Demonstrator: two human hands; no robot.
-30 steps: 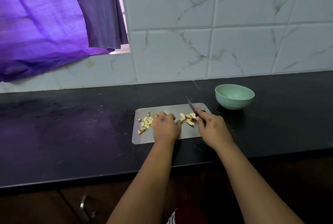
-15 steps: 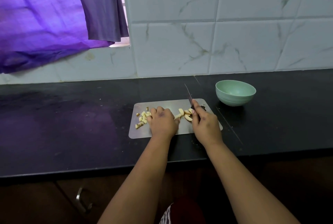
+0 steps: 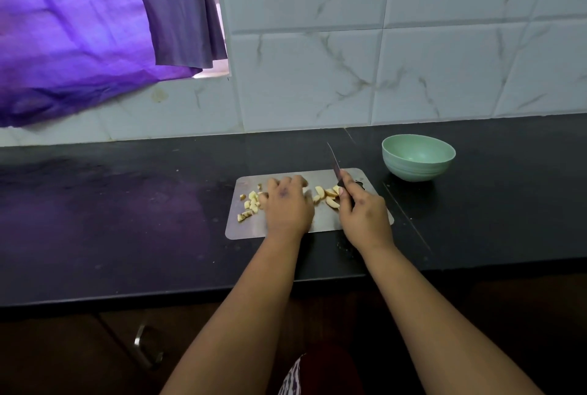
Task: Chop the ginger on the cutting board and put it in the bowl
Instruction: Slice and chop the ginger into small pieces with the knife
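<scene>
A thin grey cutting board (image 3: 247, 229) lies on the black counter. Small chopped ginger bits (image 3: 251, 204) sit at its left side, and larger ginger slices (image 3: 328, 194) lie right of centre. My left hand (image 3: 287, 201) is palm down on the board between them, fingers curled over ginger that it hides. My right hand (image 3: 365, 213) grips the handle of a knife (image 3: 333, 161), whose blade points away from me and rises above the slices. A pale green bowl (image 3: 417, 158) stands off the board to the back right, with nothing visible inside.
The black counter (image 3: 127, 220) runs wide to the left and right of the board, against a white marbled tile wall. A purple curtain (image 3: 79, 29) hangs at the upper left. A cabinet handle (image 3: 146, 347) shows below the counter's front edge.
My left hand has shifted slightly left over the ginger. The knife blade has lifted higher. The camera has tilted, so everything sits a little higher in view.
</scene>
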